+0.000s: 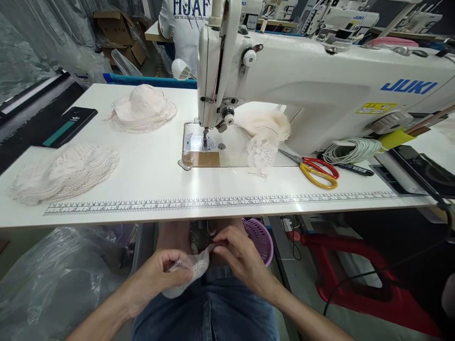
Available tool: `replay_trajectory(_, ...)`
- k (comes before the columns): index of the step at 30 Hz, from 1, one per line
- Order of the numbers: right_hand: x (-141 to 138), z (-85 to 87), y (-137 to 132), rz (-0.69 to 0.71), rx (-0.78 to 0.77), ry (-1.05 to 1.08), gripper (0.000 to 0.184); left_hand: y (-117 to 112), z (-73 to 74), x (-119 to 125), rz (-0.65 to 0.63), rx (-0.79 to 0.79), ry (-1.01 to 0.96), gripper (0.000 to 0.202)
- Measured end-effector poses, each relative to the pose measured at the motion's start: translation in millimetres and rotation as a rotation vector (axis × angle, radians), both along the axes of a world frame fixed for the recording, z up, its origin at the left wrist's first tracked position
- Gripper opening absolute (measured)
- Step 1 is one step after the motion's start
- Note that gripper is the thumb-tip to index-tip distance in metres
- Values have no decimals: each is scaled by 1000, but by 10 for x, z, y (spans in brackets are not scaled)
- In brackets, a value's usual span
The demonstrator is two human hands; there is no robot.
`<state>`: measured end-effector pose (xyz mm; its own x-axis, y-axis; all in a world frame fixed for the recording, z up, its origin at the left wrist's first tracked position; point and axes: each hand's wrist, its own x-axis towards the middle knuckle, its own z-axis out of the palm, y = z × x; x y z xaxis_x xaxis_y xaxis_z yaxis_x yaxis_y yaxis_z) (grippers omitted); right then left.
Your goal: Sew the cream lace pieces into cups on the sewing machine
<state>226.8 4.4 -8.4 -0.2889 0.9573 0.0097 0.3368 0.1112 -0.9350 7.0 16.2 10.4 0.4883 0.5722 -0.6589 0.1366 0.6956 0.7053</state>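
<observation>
Over my lap, below the table's front edge, I hold a small piece of white lace fabric (pixel 201 267). My left hand (pixel 167 272) is closed round its left part, thumb on top. The fingertips of my right hand (pixel 238 255) pinch its upper right end, so the fabric stretches between both hands. Beyond them stands a white sewing machine (pixel 309 80) with its needle over the metal plate (pixel 201 144). Another lace piece (pixel 265 147) lies on the machine bed, right of the needle.
Stacks of lace pieces (pixel 67 173) and pale fabric cups (pixel 142 109) lie on the table's left. Scissors (pixel 318 173) and a coiled white cord (pixel 351 150) lie right. A ruler strip (pixel 220 203) runs along the front. A purple basket (pixel 261 237) stands below; a person (pixel 185 33) is behind.
</observation>
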Motion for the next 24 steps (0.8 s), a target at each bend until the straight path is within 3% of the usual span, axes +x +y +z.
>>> replay_trajectory(4, -111, 71, -141, 13, 147, -89, 20, 24, 8, 65, -8, 24, 72, 32)
replay_trajectory(6, -205, 63, -180, 18, 138, -103, 24, 15, 1, 89, 9, 48, 95, 31)
replay_trajectory(12, -306, 25, -159, 21, 116, 66, 11, -34, -23, 116, 81, 41, 103, 28)
replay_trajectory(15, -241, 35, -107, 86, 101, 173, 13, -31, -20, 143, 71, 6, 78, 28)
replay_trajectory(19, -132, 34, -36, 287, 133, 302, 14, -22, 21, 204, -24, 48, 67, 28)
replay_trajectory(21, -83, 32, -11, 365, 180, 246, 14, -21, 51, 224, -69, 60, 77, 31)
replay_trajectory(24, -2, 33, 8, 375, 318, -73, 22, -27, 72, 219, -76, 48, 125, 33)
